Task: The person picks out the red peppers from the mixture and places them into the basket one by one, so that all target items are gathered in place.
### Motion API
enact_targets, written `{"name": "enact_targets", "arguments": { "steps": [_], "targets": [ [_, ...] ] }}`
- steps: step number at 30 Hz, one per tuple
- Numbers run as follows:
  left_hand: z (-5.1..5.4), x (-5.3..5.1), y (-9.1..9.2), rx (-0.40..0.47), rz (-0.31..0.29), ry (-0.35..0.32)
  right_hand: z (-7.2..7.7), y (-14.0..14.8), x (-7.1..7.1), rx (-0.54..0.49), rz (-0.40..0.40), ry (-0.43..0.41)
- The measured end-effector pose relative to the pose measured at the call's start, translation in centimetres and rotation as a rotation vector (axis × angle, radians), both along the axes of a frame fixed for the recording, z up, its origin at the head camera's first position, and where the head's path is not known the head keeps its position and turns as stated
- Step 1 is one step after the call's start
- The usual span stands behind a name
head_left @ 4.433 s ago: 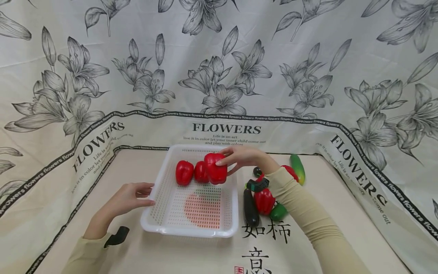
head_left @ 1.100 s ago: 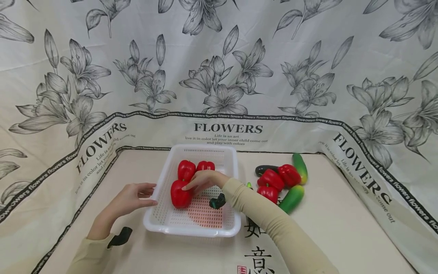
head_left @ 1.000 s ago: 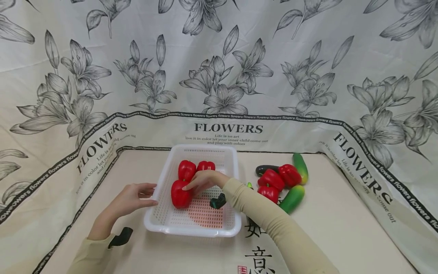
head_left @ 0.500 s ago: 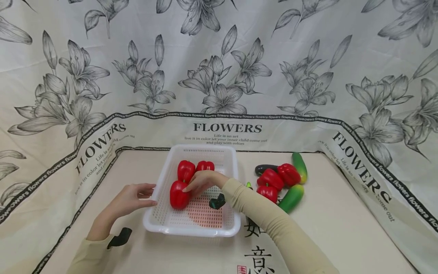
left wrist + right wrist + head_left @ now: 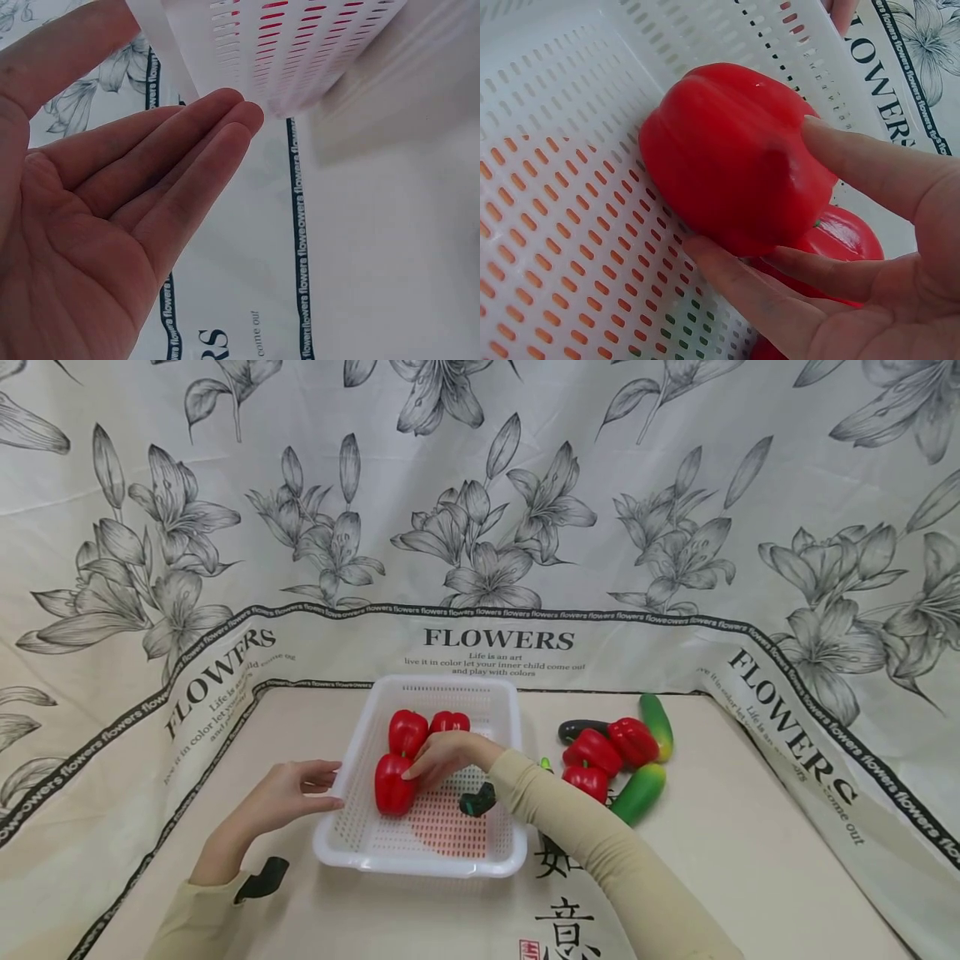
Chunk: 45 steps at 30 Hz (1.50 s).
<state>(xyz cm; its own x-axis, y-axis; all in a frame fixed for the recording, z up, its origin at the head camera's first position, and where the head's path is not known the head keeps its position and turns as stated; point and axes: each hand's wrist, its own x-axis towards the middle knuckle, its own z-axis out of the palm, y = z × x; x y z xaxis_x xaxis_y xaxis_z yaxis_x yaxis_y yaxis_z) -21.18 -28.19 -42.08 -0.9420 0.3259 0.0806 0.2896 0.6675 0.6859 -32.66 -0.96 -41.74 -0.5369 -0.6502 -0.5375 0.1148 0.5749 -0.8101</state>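
Observation:
In the head view my right hand (image 5: pixel 446 758) holds a red pepper (image 5: pixel 394 787) low inside the white basket (image 5: pixel 420 865), at its left side. The right wrist view shows the thumb against one side of this pepper (image 5: pixel 727 157) and fingers at its lower side. Two other red peppers, one at the left (image 5: pixel 408 732) and one to its right (image 5: pixel 450 722), lie behind it, the second partly covered by my right hand. My left hand (image 5: pixel 281 797) is at the basket's left rim, thumb and fingertips beside it; its fingers look straight in the left wrist view (image 5: pixel 112 202).
Right of the basket lie several red peppers (image 5: pixel 633 742), two green cucumbers (image 5: pixel 656 727) and a dark eggplant (image 5: pixel 583 729). A green stem (image 5: pixel 546 764) shows beside my right sleeve (image 5: pixel 600 852), which covers what lies under it. A flower-printed cloth (image 5: pixel 487 560) stands behind the table.
Since the earliest frame my right hand has carried the red pepper from the back right of the basket to the left and nearer. Within the last second the pepper has shifted only slightly. My left hand stays put.

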Motion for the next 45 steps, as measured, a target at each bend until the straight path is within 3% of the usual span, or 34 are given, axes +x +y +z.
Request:
{"name": "enact_targets", "arguments": {
  "steps": [11, 24, 45],
  "targets": [
    [0.4, 0.0, 0.1, -0.007, 0.0, -0.012, 0.7, 1.6, 0.0, -0.014, 0.002, 0.04],
    [0.6, 0.1, 0.0, -0.009, 0.013, -0.018, 4.1, 4.0, 1.3, -0.088, -0.018, 0.077],
    [0.8, 0.2, 0.2, -0.02, 0.0, -0.025, 8.1, 11.3, 3.3, -0.1, -0.038, 0.195]
  ]
}}
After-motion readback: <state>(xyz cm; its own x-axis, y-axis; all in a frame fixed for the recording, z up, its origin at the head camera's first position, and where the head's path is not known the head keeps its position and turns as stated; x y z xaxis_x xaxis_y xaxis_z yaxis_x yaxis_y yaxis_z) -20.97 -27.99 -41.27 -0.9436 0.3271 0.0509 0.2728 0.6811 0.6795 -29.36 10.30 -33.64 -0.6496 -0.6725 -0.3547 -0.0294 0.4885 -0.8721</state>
